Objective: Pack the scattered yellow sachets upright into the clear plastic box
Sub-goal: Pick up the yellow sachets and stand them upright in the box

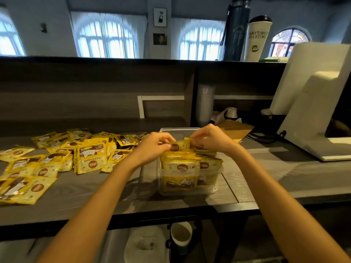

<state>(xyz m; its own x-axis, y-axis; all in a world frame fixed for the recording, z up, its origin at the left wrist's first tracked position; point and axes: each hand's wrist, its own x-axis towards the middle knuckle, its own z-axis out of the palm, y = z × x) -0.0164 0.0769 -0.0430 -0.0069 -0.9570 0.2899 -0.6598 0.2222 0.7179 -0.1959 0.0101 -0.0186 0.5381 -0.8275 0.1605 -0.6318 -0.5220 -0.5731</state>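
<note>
Grey wood-grain surface (256,173) below a dark raised back shelf (95,59). Beyond the shelf are arched windows (106,37) and two framed pictures (160,17).

The clear plastic box (161,188) stands at the centre of the surface. Inside it, the packed sachets (181,168) stand upright in rows, their tops above the rim. The left hand (152,147) and right hand (210,138) meet over the far half of the box. The fingers of both pinch the top edge of one held sachet (179,145), which is upright among the packed ones.

From the box toward 9 o'clock, the loose sachets (89,158) lie flat and overlapping, out to the left border of the view. The nearest of them lie just beside the left forearm.

At 3 o'clock a white machine (313,118) sits on the surface, well apart from the box, with bare wood grain between them. At 1 o'clock a brown cardboard piece (237,130) lies just behind the right hand, and a stack of clear cups (204,105) stands in the recess beyond it. At 1 o'clock on the shelf stand a tall white cup (256,38) and a dark flask (237,29).

The near edge (133,219) of the surface runs at 6 o'clock, with a bare strip between it and the box. Below that edge stands an open cup (181,234).
</note>
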